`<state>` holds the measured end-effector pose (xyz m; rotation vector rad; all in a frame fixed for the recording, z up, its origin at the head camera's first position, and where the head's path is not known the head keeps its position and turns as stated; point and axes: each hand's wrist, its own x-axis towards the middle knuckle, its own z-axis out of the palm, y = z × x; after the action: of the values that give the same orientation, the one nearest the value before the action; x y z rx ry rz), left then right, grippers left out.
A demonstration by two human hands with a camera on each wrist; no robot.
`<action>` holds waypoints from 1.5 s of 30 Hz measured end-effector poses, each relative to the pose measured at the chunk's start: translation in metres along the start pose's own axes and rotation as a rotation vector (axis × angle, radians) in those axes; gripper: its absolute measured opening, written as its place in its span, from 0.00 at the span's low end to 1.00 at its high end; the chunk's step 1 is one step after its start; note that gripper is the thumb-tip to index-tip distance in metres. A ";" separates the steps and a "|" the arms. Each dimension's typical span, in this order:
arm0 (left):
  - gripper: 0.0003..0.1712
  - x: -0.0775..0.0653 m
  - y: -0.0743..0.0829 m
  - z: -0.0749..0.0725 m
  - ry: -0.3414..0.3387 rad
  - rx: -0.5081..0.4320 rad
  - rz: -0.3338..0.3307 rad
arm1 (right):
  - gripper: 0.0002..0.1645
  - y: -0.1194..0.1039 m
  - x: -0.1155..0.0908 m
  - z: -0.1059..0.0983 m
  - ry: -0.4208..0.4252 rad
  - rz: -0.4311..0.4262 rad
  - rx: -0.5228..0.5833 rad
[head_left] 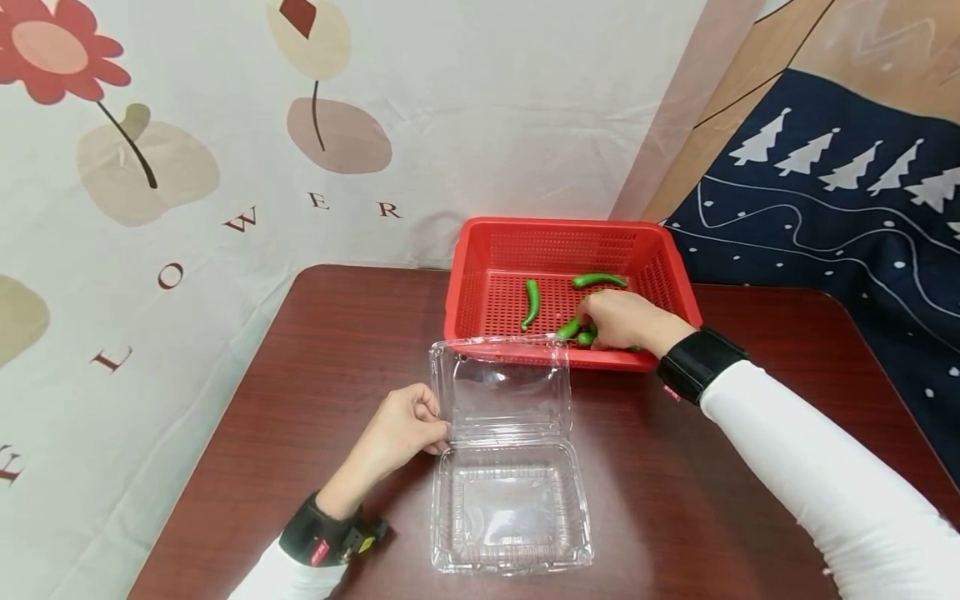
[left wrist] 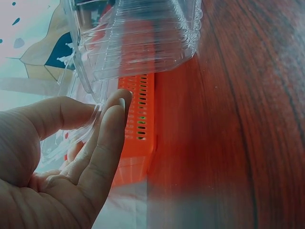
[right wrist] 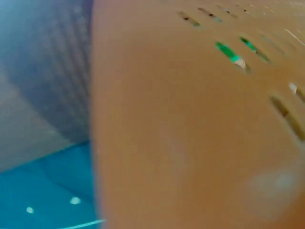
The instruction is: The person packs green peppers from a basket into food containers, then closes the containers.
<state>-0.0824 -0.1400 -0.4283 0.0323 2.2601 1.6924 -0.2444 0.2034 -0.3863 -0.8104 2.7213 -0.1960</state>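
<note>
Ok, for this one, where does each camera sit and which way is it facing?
Head: worn high, looking forward and down at the table; shows both hands, left hand at the clear clamshell box, right hand in the red basket among green chillies.
Left wrist: low beside the palm, looking past the fingers to the box edge.
Right wrist: pressed close to the basket's slotted wall, blurred; no hand visible.
Shared: basket in all three; box in head and left wrist.

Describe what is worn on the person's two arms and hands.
Both hands are bare. The left hand and right hand each emerge from a long white sleeve, with a broad black wrist strap bearing a small red label; the left strap also shows a yellow part.
</note>
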 end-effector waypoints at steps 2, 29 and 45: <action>0.11 0.000 0.000 0.000 0.000 -0.002 0.002 | 0.17 -0.006 0.002 0.000 0.016 -0.040 -0.052; 0.11 -0.001 0.003 0.001 0.000 0.002 -0.003 | 0.13 -0.016 0.012 0.006 -0.027 -0.050 -0.099; 0.10 -0.001 0.004 0.000 -0.004 0.001 0.001 | 0.05 -0.017 0.011 0.000 0.051 -0.043 -0.089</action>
<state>-0.0819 -0.1396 -0.4246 0.0376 2.2582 1.6908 -0.2441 0.1836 -0.3856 -0.9002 2.7788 -0.1067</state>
